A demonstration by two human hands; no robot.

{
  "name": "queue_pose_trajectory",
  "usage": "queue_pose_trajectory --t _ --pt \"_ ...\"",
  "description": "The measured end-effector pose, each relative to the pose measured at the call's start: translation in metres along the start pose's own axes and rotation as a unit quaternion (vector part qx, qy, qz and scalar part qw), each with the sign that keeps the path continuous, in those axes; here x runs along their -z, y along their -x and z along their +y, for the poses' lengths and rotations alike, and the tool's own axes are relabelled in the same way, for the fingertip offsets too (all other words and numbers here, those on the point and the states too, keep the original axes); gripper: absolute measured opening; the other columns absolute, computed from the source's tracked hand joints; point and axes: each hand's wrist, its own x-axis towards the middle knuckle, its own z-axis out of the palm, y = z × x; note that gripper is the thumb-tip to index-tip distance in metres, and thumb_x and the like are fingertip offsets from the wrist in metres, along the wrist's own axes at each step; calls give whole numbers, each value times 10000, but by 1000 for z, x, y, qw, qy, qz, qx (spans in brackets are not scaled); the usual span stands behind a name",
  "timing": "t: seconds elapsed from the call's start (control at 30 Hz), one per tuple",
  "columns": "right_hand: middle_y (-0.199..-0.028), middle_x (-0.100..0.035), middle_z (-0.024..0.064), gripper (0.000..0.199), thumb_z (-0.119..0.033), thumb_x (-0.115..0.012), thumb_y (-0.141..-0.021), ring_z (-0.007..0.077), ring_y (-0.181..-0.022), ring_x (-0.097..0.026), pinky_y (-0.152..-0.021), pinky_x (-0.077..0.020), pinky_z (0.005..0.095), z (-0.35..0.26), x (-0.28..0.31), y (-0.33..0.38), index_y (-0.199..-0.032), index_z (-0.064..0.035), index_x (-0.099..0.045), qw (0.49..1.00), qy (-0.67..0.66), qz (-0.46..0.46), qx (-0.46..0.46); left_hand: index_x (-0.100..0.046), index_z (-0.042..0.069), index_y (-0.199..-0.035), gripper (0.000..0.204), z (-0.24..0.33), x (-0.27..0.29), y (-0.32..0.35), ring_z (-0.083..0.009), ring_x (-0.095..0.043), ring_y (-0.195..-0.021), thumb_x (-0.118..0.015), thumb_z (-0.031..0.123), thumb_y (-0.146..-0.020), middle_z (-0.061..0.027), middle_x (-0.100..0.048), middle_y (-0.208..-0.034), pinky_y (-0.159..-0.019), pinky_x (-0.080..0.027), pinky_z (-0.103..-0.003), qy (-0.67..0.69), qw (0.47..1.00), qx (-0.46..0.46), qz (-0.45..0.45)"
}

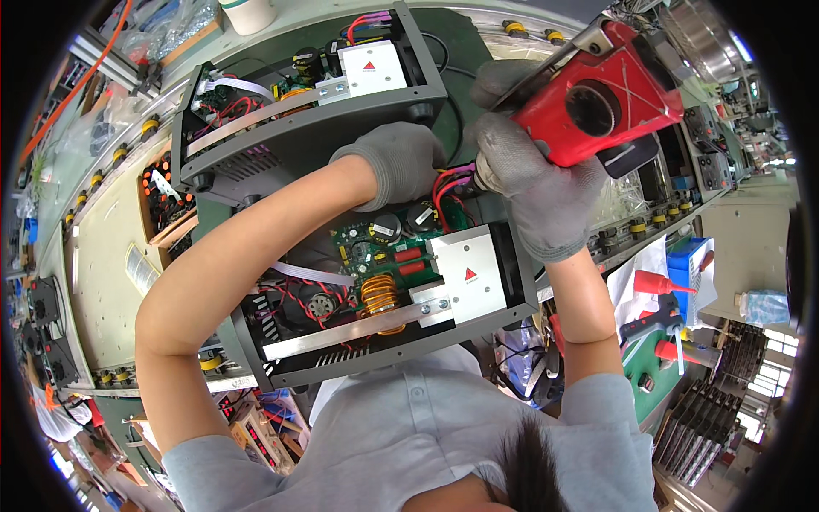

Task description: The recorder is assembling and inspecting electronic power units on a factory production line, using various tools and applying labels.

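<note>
An open grey metal chassis (281, 363) lies in front of me, showing a green circuit board (367, 243), a copper coil (380, 294) and a white cover with a red triangle (467, 275). My left hand (399, 162), in a grey glove, curls down over the chassis's far edge beside red and purple wires (445, 183); its fingertips are hidden. My right hand (533, 192), also gloved, grips a red power screwdriver (601, 98) above the chassis's far right corner. The tool's tip is hidden behind the hand.
A second open chassis (299, 136) of the same kind stands just beyond the first. Roller rails with yellow wheels (119, 154) run along the bench. At the right are a blue bin (689, 264), red-handled tools (657, 282) and stacked parts (699, 427).
</note>
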Motion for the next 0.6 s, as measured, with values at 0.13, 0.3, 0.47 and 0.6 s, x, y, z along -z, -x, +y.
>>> queue_pose_trajectory --t 0.13,0.3,0.47,0.6 --pt "-960 -620 151 345 68 -621 -699 197 -771 -618 -672 -510 292 -1 0 6 -1035 53 -547 999 -25 27 -28 -673 67 -871 206 9 -1 5 -344 -610 -822 -557 206 -774 -195 -628 -847 -735 -488 -380 -24 1000 -19 8" --pt "-954 -608 196 344 63 -603 -718 239 -759 -619 -627 -519 324 17 8 18 -1051 81 -520 990 -102 33 -92 -672 53 -858 188 23 8 11 -354 -612 -817 -563 173 -761 -196 -629 -864 -729 -493 -386 -20 997 68 -18" --pt "-1017 -578 228 373 59 -561 -736 294 -865 -607 -676 -526 410 15 -1 17 -1098 97 -478 994 -73 70 -31 -669 45 -860 188 16 1 7 -357 -611 -822 -560 160 -760 -203 -626 -869 -728 -494 -385 -28 999 46 -5" --pt "-1030 -570 237 386 73 -551 -728 316 -877 -600 -680 -522 423 12 3 11 -1105 95 -468 999 -38 8 -37 -669 42 -866 190 19 5 7 -357 -612 -826 -561 153 -755 -207 -626 -870 -728 -493 -383 -36 998 57 -19"
